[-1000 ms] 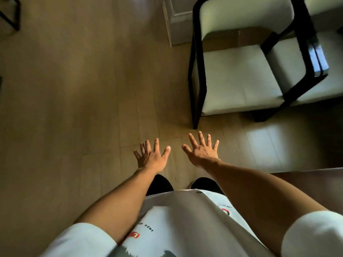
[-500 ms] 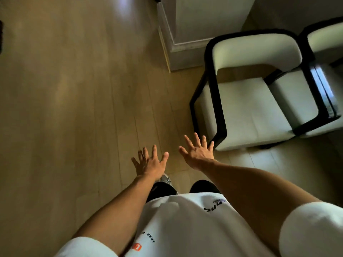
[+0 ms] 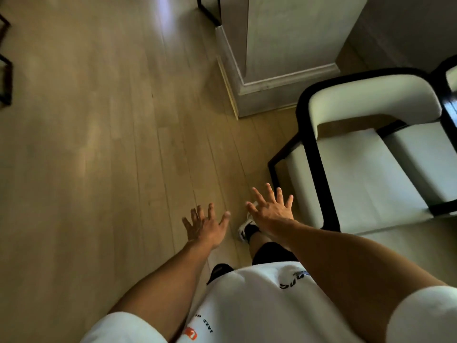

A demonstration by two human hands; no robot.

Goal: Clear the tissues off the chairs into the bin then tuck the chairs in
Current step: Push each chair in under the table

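Chairs (image 3: 371, 174) at two o'clock show no tissues, so the released, empty left hand (image 3: 205, 226) and right hand (image 3: 270, 210) should grip the backrest evenly.

A furnished indoor room, likely a home or lounge, is suggested by the pale wood plank floor (image 3: 99, 144), a white skirted pillar (image 3: 284, 58) and cream-cushioned, black-framed chairs (image 3: 358, 174).
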